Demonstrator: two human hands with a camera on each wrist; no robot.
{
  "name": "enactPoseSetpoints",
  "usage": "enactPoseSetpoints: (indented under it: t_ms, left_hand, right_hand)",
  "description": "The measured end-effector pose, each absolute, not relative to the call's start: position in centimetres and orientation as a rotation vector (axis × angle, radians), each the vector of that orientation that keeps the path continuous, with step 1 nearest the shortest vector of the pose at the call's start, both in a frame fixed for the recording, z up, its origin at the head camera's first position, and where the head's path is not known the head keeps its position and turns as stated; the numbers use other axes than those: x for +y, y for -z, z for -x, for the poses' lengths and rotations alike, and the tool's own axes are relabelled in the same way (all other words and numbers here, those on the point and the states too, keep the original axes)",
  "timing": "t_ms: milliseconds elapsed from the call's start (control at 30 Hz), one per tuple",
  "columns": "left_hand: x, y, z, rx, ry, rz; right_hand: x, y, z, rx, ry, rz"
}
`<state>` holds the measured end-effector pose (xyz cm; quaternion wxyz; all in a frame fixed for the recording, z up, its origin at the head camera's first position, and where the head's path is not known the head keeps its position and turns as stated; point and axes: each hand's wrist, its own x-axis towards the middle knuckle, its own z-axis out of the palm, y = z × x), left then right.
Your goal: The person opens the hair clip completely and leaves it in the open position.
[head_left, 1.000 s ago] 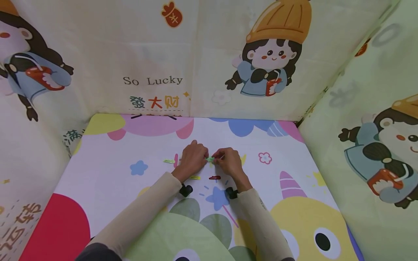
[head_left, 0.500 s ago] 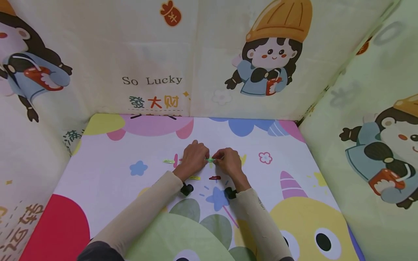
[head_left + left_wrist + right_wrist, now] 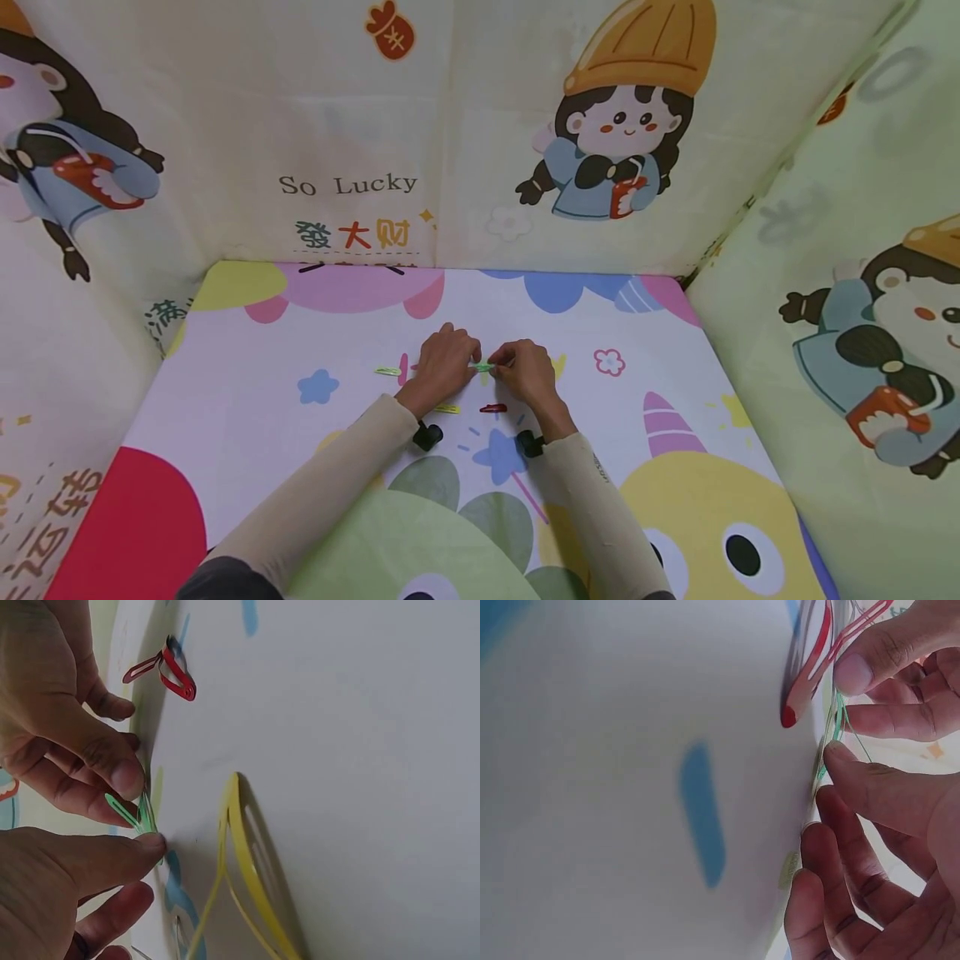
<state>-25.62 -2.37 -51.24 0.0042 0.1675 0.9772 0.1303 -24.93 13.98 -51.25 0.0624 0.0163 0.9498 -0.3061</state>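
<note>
My two hands meet over the middle of the printed play mat (image 3: 247, 392). Between them is a small green paper clip (image 3: 482, 367). My left hand (image 3: 450, 360) pinches its left end, and my right hand (image 3: 519, 367) pinches its right end. In the left wrist view the green clip (image 3: 133, 814) sits between my left thumb (image 3: 146, 844) and the right hand's fingertips (image 3: 124, 776). The right wrist view shows the thin green clip (image 3: 838, 724) held just above the mat by both hands' fingertips.
Loose clips lie on the mat around my hands: a red one (image 3: 492, 408), a yellow one (image 3: 447, 408), a pale green one (image 3: 387, 371) and a pink one (image 3: 405, 367). Padded cartoon-print walls (image 3: 360, 150) close in the mat at the back, left and right.
</note>
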Motion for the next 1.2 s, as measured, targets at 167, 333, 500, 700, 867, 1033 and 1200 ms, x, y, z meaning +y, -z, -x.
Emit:
enactPoseSetpoints:
  t_ms: [167, 333, 500, 700, 867, 1033, 1200]
  left_hand:
    - [-2.7, 51.0, 25.5, 3.059, -0.45, -0.526]
    - [-3.6, 50.1, 25.4, 3.104, -0.537, -0.508]
    - [-4.9, 49.3, 24.6, 3.2, -0.637, -0.506]
    - [-7.1, 48.7, 23.2, 3.278, -0.643, -0.475]
    - [-8.9, 48.7, 22.3, 3.285, -0.643, -0.425]
    - [-10.3, 49.0, 21.6, 3.299, -0.617, -0.401]
    - [-11.1, 49.3, 21.0, 3.325, -0.54, -0.401]
  right_hand:
    - [14.2, 51.1, 24.8, 2.881, 0.946, -0.005]
    - [14.6, 50.9, 24.5, 2.872, 0.997, 0.021]
    - [14.9, 50.4, 24.1, 2.879, 1.04, 0.001]
    - [15.0, 49.6, 23.3, 2.973, 1.026, 0.041]
    - [14.6, 49.3, 23.1, 3.057, 0.931, 0.126]
    - [14.2, 49.1, 23.2, 3.113, 0.831, 0.195]
    - [14.0, 49.0, 23.1, 3.143, 0.74, 0.237]
